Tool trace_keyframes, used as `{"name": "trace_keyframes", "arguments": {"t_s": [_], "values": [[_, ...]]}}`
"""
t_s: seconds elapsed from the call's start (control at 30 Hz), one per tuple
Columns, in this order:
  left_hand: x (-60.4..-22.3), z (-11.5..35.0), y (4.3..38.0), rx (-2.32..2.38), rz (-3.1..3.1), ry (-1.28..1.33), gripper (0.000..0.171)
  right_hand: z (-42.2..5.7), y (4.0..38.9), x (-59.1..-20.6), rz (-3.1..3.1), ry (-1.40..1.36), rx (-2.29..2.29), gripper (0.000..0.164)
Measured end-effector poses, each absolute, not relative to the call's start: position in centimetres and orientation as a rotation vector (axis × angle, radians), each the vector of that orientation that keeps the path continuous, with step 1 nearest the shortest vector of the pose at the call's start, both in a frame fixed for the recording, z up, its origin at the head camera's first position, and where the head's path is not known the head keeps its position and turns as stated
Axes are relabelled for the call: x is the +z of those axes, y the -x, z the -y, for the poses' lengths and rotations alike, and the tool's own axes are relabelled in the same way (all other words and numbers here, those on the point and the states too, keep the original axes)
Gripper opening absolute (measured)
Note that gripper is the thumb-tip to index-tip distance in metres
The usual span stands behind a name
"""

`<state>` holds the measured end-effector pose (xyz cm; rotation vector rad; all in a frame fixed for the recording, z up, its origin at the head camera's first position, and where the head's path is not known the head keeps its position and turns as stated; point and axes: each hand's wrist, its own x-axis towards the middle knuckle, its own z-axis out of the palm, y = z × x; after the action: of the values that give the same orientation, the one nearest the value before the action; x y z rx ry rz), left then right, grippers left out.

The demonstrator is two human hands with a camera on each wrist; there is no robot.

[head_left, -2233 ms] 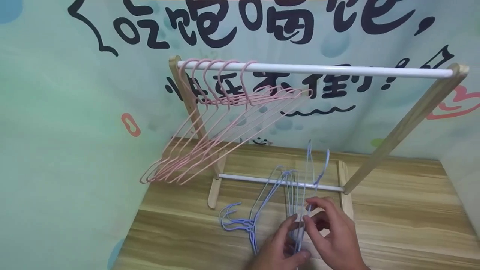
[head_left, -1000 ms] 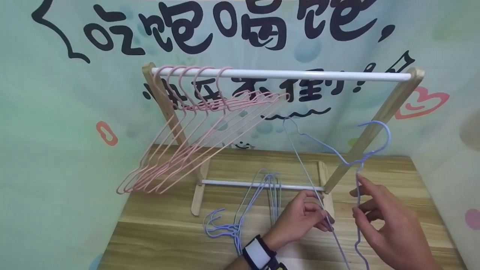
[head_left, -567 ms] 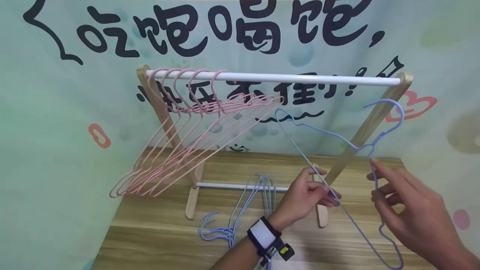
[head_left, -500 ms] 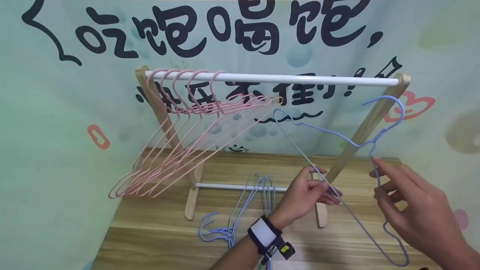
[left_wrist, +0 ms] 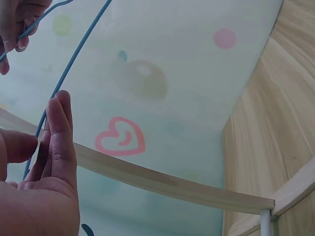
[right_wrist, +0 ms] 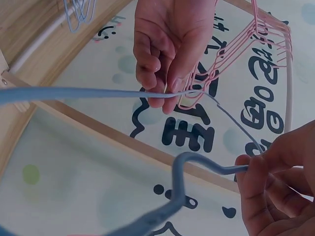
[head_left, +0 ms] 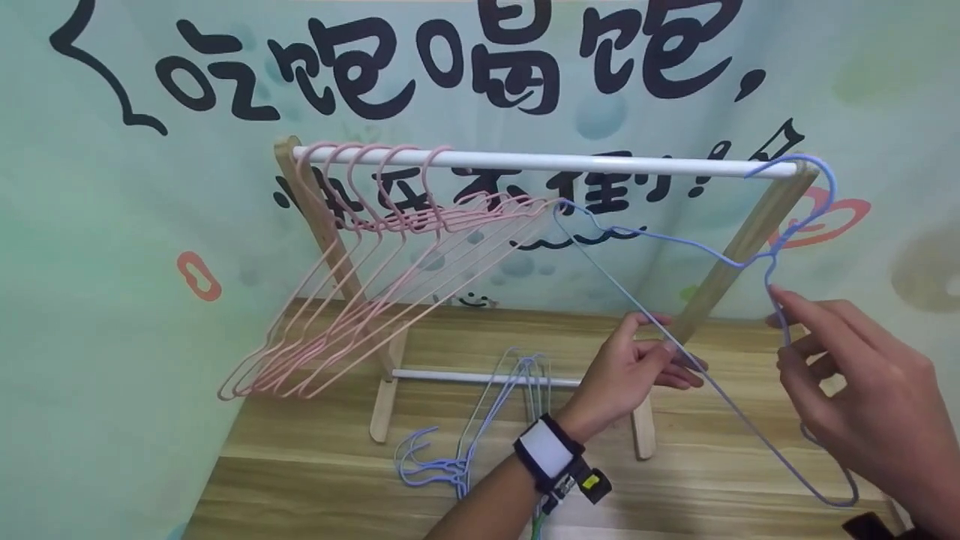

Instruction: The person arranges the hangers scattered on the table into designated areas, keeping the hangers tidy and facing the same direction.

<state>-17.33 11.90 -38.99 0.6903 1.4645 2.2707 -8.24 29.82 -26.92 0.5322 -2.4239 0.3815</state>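
Observation:
A blue wire hanger [head_left: 786,238] is held up in both hands in front of the rack, its hook pointing left. In the head view the hook overlaps the right end of the white top rail [head_left: 570,160]. My left hand [head_left: 637,367] pinches the straight lower bar between thumb and fingers; the left wrist view shows that hand [left_wrist: 47,187] from the palm side. My right hand [head_left: 862,375] pinches the near shoulder wire just below the neck, as the right wrist view also shows for the right hand [right_wrist: 280,182]. Part of this shoulder is hidden behind the right hand.
Several pink hangers [head_left: 442,217] hang at the rail's left end. Below, more blue hangers [head_left: 448,477] lie by the rack's lower white bar [head_left: 480,378] on the wooden table [head_left: 300,480]. A slanted wooden post [head_left: 712,292] carries the rail's right end.
Both hands have lifted the blue hanger off the group on the table, up and to the right. Its hook has risen from below the rail to rail height, and the hanger has turned broader to view.

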Motion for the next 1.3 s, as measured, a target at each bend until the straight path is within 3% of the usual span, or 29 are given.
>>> {"name": "trace_keyframes", "arguments": {"t_s": [0.5, 1.3], "values": [[-37.8, -13.1, 18.9, 2.282, -1.442, -0.715, 0.030, -30.5, 10.0, -25.8, 2.371, -0.540, 0.322, 0.068], [-39.2, -13.9, 19.5, 2.298, -1.420, -0.618, 0.032, -31.3, 10.8, -27.5, 2.408, -0.555, 0.351, 0.070]]}}
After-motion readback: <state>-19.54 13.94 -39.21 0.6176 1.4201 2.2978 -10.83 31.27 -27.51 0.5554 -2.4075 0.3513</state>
